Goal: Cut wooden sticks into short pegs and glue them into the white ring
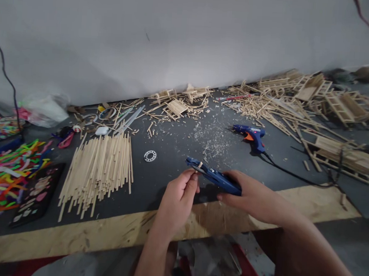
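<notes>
My right hand [256, 198] is closed around the handles of a blue cutter [212, 175], whose jaws point left over the dark tabletop [171, 154]. My left hand [177, 200] pinches a short piece of wooden stick [199, 166] and holds it at the cutter's jaws. Both hands hover just above the table's plywood front edge [103, 233].
A fanned pile of long wooden sticks [98, 170] lies to the left, a white ring [150, 156] beside it. A blue glue gun [251, 136] with its black cord lies behind. Stick structures and offcuts [330, 105] fill the back right; coloured pipe cleaners [7, 173] lie far left.
</notes>
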The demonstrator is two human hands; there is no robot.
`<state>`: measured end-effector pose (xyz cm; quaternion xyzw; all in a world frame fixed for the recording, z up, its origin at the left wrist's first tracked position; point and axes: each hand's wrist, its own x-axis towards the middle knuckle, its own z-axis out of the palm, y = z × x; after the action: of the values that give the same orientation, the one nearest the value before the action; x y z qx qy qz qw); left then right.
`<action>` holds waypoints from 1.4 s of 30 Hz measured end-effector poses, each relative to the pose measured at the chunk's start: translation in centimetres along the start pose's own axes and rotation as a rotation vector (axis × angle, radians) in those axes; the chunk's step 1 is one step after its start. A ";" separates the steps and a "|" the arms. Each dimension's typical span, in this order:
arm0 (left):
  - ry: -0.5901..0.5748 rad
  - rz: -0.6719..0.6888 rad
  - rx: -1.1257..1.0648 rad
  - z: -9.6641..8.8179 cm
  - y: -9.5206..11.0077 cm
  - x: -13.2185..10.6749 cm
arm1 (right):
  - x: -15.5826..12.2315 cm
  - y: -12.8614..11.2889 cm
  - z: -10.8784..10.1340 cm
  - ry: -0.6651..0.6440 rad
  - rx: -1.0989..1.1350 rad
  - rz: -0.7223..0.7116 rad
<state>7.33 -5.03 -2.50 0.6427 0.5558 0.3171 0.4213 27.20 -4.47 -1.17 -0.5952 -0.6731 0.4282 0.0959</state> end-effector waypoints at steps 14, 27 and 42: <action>0.038 -0.004 0.095 0.0 0.0 -0.3 | 0.3 0.0 0.6 0.038 -0.063 -0.003; 0.037 -0.046 0.142 -0.2 -1.0 1.5 | 2.5 -0.5 0.5 0.080 -0.361 0.034; -0.055 -0.037 0.157 0.6 -1.7 3.0 | 3.9 0.8 -0.2 -0.073 -0.373 0.124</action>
<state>7.63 -2.17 -4.49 0.6717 0.5790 0.2471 0.3904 26.80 -0.98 -3.10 -0.6273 -0.7058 0.3224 -0.0670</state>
